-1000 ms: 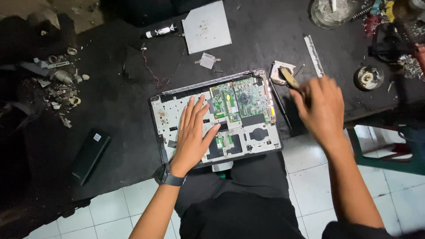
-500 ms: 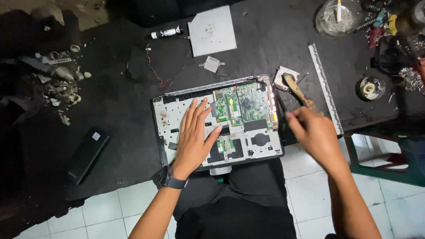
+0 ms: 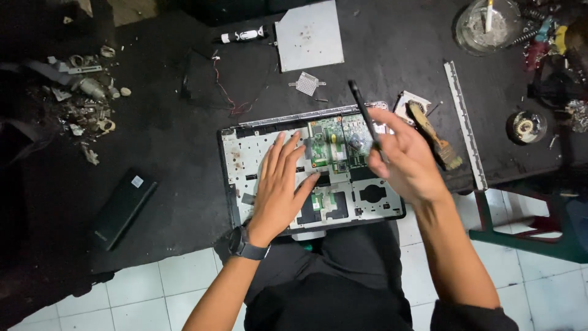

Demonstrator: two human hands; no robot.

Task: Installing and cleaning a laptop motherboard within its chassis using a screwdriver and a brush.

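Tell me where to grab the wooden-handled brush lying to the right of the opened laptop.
Grip the brush by its bare wooden handle, the far end, coming from above. It lies flat and aslant on the dark mat, bristles toward the near edge, so the handle is the clear, firm part.

A green circuit board (image 3: 334,144) sits in the pale grey, black-edged laptop shell (image 3: 245,160) on a black work surface (image 3: 171,135), near a silver-grey metal plate (image 3: 308,35), red wires (image 3: 225,97), a tan-bristled brush (image 3: 435,136) and white floor tiles (image 3: 141,288).
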